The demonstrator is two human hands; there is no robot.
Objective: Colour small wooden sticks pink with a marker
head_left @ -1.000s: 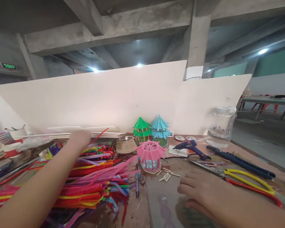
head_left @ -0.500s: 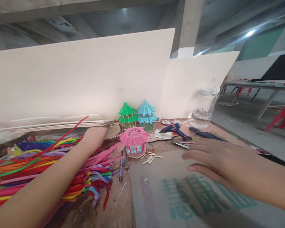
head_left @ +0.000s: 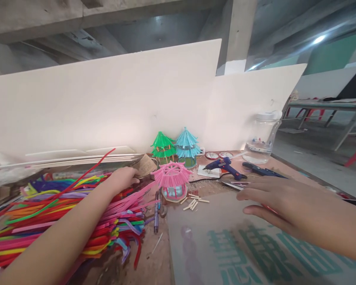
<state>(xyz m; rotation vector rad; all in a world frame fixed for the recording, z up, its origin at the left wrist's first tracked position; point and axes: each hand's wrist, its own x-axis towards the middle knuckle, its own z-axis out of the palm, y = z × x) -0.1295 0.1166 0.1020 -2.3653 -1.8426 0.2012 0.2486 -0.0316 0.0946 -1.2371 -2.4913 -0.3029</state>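
My left hand [head_left: 125, 179] is at the far edge of a heap of colourful pipe cleaners [head_left: 65, 198], beside a shallow bowl with a tan cone-like piece [head_left: 146, 165]. Its fingers are bent and a little apart, with nothing visible in them; their undersides are hidden. My right hand [head_left: 273, 202] hovers palm down over a translucent board [head_left: 201, 233] with green lettering, fingers stretched out and empty. Tweezers [head_left: 233, 185] lie just beyond its fingertips. Between the hands stands a small pink-roofed pavilion [head_left: 173, 180], with short wooden sticks [head_left: 192, 204] in front.
Behind stand a green pavilion [head_left: 163, 147] and a blue pavilion [head_left: 186, 145]. A blue glue gun [head_left: 225, 166], dark pliers [head_left: 262, 170] and a clear jug [head_left: 261, 136] are at the back right. A pen [head_left: 156, 215] lies left of the board. A pale panel [head_left: 106, 107] walls off the back.
My left hand has drawn slightly down from the bowl, and the tan piece there shows more upright. The right hand keeps its pose over the board. The whole view has shifted a little.
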